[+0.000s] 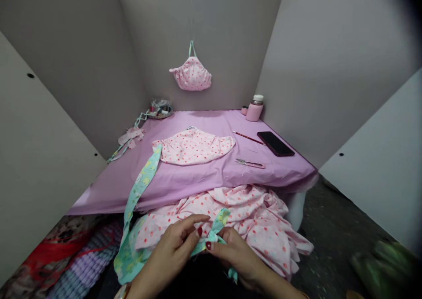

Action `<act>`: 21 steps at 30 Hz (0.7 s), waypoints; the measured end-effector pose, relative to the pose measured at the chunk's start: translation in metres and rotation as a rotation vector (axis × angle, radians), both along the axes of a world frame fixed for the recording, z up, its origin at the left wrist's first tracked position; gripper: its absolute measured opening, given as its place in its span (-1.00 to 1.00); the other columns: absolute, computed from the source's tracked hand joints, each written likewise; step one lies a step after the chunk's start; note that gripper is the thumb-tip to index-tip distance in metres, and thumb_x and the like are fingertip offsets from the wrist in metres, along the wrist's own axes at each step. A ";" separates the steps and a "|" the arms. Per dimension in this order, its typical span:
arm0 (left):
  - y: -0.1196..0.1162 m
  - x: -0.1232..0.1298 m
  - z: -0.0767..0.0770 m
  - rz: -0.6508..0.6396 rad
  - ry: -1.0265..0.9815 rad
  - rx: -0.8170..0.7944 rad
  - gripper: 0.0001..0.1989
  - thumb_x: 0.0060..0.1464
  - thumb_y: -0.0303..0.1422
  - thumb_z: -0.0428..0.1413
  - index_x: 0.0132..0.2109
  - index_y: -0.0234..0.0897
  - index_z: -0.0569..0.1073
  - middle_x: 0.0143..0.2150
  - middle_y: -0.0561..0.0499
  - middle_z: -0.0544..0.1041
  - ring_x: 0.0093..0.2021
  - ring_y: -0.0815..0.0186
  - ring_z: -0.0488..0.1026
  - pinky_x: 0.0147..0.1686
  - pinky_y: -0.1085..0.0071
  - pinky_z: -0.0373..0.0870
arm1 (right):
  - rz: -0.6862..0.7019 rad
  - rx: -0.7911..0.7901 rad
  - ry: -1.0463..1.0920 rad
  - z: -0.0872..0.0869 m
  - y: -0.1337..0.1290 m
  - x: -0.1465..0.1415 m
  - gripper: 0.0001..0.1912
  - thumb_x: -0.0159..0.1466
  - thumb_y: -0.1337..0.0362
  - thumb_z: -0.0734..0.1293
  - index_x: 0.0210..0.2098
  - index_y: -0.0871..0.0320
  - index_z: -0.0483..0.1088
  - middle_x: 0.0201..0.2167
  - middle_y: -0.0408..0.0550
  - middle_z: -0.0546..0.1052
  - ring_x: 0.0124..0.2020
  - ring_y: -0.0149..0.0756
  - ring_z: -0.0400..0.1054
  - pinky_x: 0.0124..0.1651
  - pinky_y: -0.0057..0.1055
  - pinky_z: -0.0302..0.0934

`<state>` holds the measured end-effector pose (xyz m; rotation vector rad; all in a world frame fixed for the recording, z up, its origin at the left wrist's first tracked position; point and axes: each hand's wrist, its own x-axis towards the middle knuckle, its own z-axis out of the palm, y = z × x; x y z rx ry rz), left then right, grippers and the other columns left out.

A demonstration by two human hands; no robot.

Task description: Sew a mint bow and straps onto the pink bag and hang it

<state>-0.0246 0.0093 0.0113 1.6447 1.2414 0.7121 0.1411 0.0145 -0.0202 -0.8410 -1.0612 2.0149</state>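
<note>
A green floral fabric strip (220, 220) is gathered into a knot in front of me. My right hand (236, 254) pinches it at the knot between thumb and fingers. Just left of the knot is my left hand (180, 238), index finger stretched out and thumb apart from it; its lower fingers are hidden. Pink dotted fabric (227, 202) lies bunched beneath both hands. On the table, a gathered pink dotted piece (194, 147) has a long green floral strap (145, 178) hanging from its left end over the table edge.
The table wears a lilac cloth (211, 118). Thread snips (250, 163), a red pencil (248, 137), a phone (275, 143) and a pink bottle (255, 110) lie or stand right. Back left are a basket (161, 110) and scraps (131, 137). A dotted piece (192, 74) hangs on the wall.
</note>
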 end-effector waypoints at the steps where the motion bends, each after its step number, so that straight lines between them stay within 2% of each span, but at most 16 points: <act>1: 0.000 0.000 0.000 -0.007 -0.013 -0.029 -0.68 0.14 -0.28 -0.03 0.04 -0.18 0.35 -0.38 0.06 0.48 -0.37 0.35 0.36 -0.38 0.48 0.21 | -0.009 -0.023 -0.028 0.002 -0.001 0.000 -0.69 -0.03 0.11 0.44 -0.41 0.22 0.41 -0.63 -0.24 0.27 -0.53 -0.46 0.13 -0.36 -0.53 0.08; 4: -0.002 0.001 0.000 -0.001 -0.042 -0.065 -0.62 0.10 -0.33 -0.01 0.09 -0.24 0.32 -0.53 0.13 0.36 -0.50 0.41 0.25 -0.48 0.51 0.12 | -0.037 -0.060 -0.117 -0.001 -0.003 0.002 -0.66 -0.06 0.09 0.44 -0.49 0.24 0.36 -0.69 -0.29 0.15 -0.65 -0.57 -0.09 -0.59 -0.59 -0.16; 7: -0.005 0.002 -0.002 0.026 -0.030 -0.038 -0.62 0.11 -0.33 -0.01 0.09 -0.23 0.33 -0.55 0.16 0.29 -0.52 0.43 0.18 -0.49 0.51 0.08 | -0.022 -0.090 -0.114 -0.006 -0.003 0.001 -0.64 -0.08 0.07 0.44 -0.54 0.23 0.31 -0.73 -0.32 0.10 -0.70 -0.59 -0.18 -0.65 -0.56 -0.32; 10: -0.006 0.001 -0.003 0.046 -0.020 -0.034 -0.59 0.14 -0.25 -0.04 0.14 -0.15 0.26 -0.58 0.19 0.19 -0.55 0.44 0.09 -0.53 0.51 0.01 | -0.032 -0.133 -0.047 -0.006 -0.003 -0.001 -0.67 -0.06 0.11 0.45 -0.52 0.23 0.33 -0.74 -0.33 0.12 -0.72 -0.60 -0.17 -0.66 -0.57 -0.27; 13: -0.005 0.000 0.000 0.048 -0.014 -0.043 -0.56 0.15 -0.23 -0.06 0.17 -0.11 0.20 -0.57 0.19 0.20 -0.54 0.43 0.11 -0.55 0.52 0.00 | -0.039 -0.137 0.059 -0.002 -0.003 -0.001 -0.72 -0.07 0.23 0.47 -0.43 0.24 0.38 -0.61 -0.23 0.31 -0.59 -0.55 0.11 -0.47 -0.59 0.02; 15: -0.004 0.000 0.002 0.029 -0.024 -0.041 -0.56 0.13 -0.27 -0.02 0.17 -0.12 0.20 -0.51 0.16 0.32 -0.51 0.43 0.20 -0.52 0.53 0.09 | -0.023 -0.159 0.095 -0.002 -0.004 0.000 -0.70 -0.09 0.28 0.48 -0.39 0.25 0.39 -0.52 -0.17 0.39 -0.47 -0.48 0.23 -0.36 -0.56 0.09; 17: -0.004 0.000 0.003 0.006 -0.029 -0.032 -0.58 0.12 -0.33 -0.01 0.14 -0.13 0.24 -0.42 0.11 0.41 -0.46 0.41 0.29 -0.47 0.52 0.17 | -0.012 -0.201 0.084 -0.005 -0.003 0.001 -0.70 -0.10 0.31 0.48 -0.40 0.27 0.37 -0.54 -0.18 0.37 -0.53 -0.52 0.20 -0.45 -0.59 0.05; 19: -0.005 0.002 0.004 0.009 -0.012 -0.013 -0.63 0.12 -0.35 -0.02 0.10 -0.12 0.29 -0.38 0.09 0.44 -0.46 0.42 0.32 -0.47 0.53 0.21 | -0.002 -0.256 0.058 -0.007 -0.003 0.002 -0.69 -0.11 0.31 0.48 -0.42 0.26 0.33 -0.64 -0.27 0.29 -0.68 -0.62 0.05 -0.62 -0.62 -0.10; 21: -0.005 0.003 0.004 0.028 0.023 0.029 -0.65 0.13 -0.35 -0.05 0.08 -0.10 0.31 -0.39 0.09 0.45 -0.48 0.42 0.34 -0.47 0.54 0.24 | 0.015 -0.342 0.033 -0.007 -0.001 0.002 -0.67 -0.12 0.32 0.47 -0.43 0.22 0.27 -0.73 -0.36 0.19 -0.76 -0.66 -0.12 -0.70 -0.61 -0.28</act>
